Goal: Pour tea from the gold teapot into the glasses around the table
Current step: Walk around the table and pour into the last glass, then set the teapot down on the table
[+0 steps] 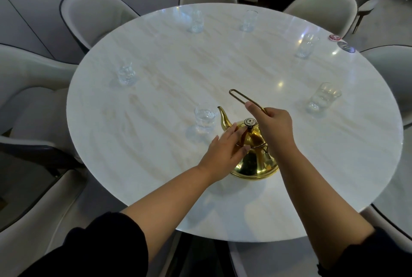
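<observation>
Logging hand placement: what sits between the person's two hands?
In the head view, the lid knob of the gold teapot stands between them: the left hand rests against the lid, and the right hand grips the raised wire handle.

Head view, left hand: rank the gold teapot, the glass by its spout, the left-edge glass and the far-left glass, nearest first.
1. gold teapot, touched by the left hand at its lid.
2. glass by the spout, just ahead, slightly left.
3. left-edge glass, well out to the left.
4. far-left glass, across the table near its far rim.
</observation>
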